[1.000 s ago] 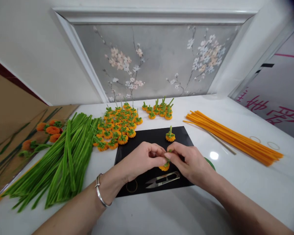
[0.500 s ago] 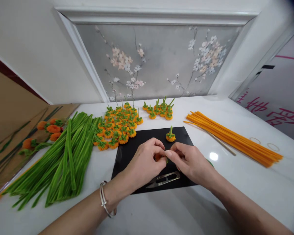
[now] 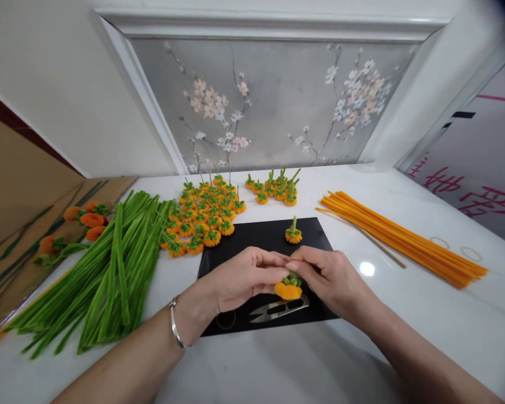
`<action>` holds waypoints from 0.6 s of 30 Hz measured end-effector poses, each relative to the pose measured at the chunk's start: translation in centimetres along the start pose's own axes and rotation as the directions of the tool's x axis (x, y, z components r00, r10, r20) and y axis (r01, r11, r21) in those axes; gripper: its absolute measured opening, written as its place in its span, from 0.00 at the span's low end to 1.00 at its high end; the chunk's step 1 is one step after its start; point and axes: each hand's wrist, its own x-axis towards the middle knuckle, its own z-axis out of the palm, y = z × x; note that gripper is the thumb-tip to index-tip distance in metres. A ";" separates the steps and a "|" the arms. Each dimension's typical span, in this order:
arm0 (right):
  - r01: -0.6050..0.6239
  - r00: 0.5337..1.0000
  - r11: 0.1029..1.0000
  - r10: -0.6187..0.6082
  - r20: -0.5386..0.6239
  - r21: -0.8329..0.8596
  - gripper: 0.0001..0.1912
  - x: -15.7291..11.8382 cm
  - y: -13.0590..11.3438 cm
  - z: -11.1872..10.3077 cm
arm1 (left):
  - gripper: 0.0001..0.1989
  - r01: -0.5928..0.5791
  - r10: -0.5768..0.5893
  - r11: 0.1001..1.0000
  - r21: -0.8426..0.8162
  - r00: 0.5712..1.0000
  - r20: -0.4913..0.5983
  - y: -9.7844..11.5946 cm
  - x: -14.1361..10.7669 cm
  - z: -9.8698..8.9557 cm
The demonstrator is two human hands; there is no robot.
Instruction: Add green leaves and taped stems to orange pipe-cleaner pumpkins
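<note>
White table [image 3: 286,359] runs up to a gray wall picture [image 3: 269,101] with painted flowers. On the table is a black mat [image 3: 252,238]. One puff [image 3: 288,291], orange with a green top, is right at the fingertips, just over the mat. The left hand [image 3: 239,278] and right hand [image 3: 340,280] come in from the two sides and meet at its green top. Both hands pinch there, tips close together, but the fingers hide just what each one grips. The green end points up to the fingers and the orange end is down, on the side near the person. Neither hand looks nearer, as both are at the top. Snips [image 3: 260,314] lie just below the puff in the view. Past the hands, another puff [image 3: 293,237] stands on the mat. Green sticks [image 3: 118,280] lie to the left and orange sticks [image 3: 404,238] to the right.
</note>
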 end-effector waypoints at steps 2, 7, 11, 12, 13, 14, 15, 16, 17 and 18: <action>-0.006 1.000 1.000 0.006 -0.008 0.001 0.14 0.0 0.0 0.1 | 0.10 0.036 -0.035 0.997 -0.067 0.999 0.027 -0.3 0.2 -0.1; -0.074 0.997 0.995 0.073 0.025 0.061 0.08 -0.1 -0.1 0.3 | 0.08 0.057 -0.058 0.991 -0.118 0.998 -0.008 -0.8 0.6 0.1; -0.103 0.989 0.969 0.076 0.124 0.225 0.08 -0.2 0.2 0.0 | 0.08 0.057 -0.060 0.993 -0.101 0.998 -0.026 -0.9 0.7 0.0; -0.100 0.988 0.960 0.065 0.142 0.261 0.08 -0.3 0.2 -0.1 | 0.08 0.049 -0.053 0.993 -0.105 0.998 -0.030 -0.9 0.6 0.0; -0.098 0.986 0.953 0.055 0.154 0.288 0.08 -0.3 0.2 -0.2 | 0.08 0.042 -0.046 0.993 -0.112 0.998 -0.031 -0.9 0.6 -0.1; -0.096 0.985 0.947 0.047 0.164 0.306 0.07 -0.3 0.2 -0.3 | 0.08 0.039 -0.042 0.992 -0.118 0.999 -0.027 -0.9 0.6 -0.2; -0.096 0.984 0.944 0.043 0.172 0.315 0.06 -0.3 0.2 -0.4 | 0.08 0.038 -0.041 0.991 -0.126 0.999 -0.021 -0.9 0.5 -0.2; -0.097 0.983 0.945 0.042 0.178 0.313 0.05 -0.3 0.2 -0.4 | 0.08 0.041 -0.043 0.990 -0.134 0.999 -0.013 -0.8 0.5 -0.3; -0.097 0.983 0.948 0.044 0.178 0.302 0.05 -0.3 0.1 -0.4 | 0.08 0.046 -0.047 0.989 -0.141 0.999 -0.007 -0.8 0.5 -0.4; -0.097 0.983 0.953 0.047 0.175 0.286 0.04 -0.3 0.1 -0.4 | 0.08 0.053 -0.054 0.988 -0.147 0.999 -0.004 -0.8 0.5 -0.4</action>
